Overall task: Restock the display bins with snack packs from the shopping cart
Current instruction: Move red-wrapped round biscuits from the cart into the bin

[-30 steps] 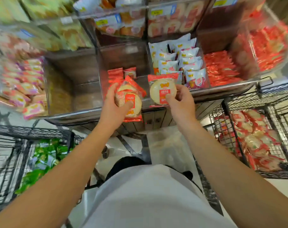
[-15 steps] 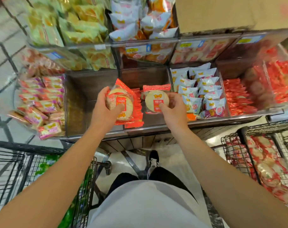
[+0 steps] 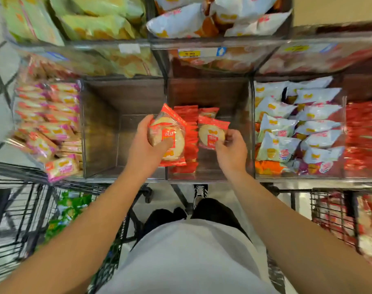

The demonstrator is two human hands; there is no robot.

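While the middle display bin (image 3: pixel 208 92) sits partly stocked, placing is underway: above it, left hand (image 3: pixel 145 145) grips a stacked bundle of red snack packs (image 3: pixel 168 139), right hand (image 3: pixel 230 150) pinches a single pack (image 3: pixel 211 134). Next, lower both beside the red row (image 3: pixel 188 132).

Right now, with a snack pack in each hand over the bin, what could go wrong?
The left hand grips a stack of orange packs, so one might slip out. The right hand only pinches its pack by an edge, so it may drop crooked. The row of packs standing on edge in the middle bin could topple if bumped.
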